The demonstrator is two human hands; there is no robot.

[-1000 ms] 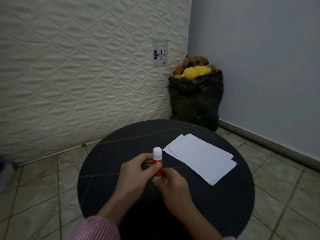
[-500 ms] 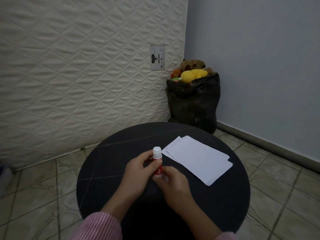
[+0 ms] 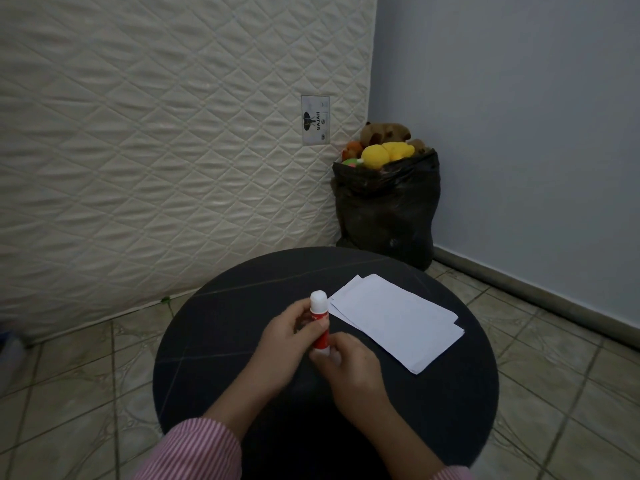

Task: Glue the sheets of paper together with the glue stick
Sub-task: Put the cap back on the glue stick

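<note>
Quilted mattress (image 3: 156,150) stood on edge against the wall, black bag (image 3: 386,209) of soft toys (image 3: 375,154) wedged into the corner beside it, likely stored out of the way. Round dark table (image 3: 221,341) in front, sheets of paper (image 3: 394,318) overlapped at its right side, within reach, no glue visible on them. Glue stick (image 3: 319,323) held upright over the table centre, white cap on: left hand (image 3: 287,344) wrapped round the barrel, right hand (image 3: 349,365) pinching its base, probably twisting. Base and fingertips hidden; label unreadable.
</note>
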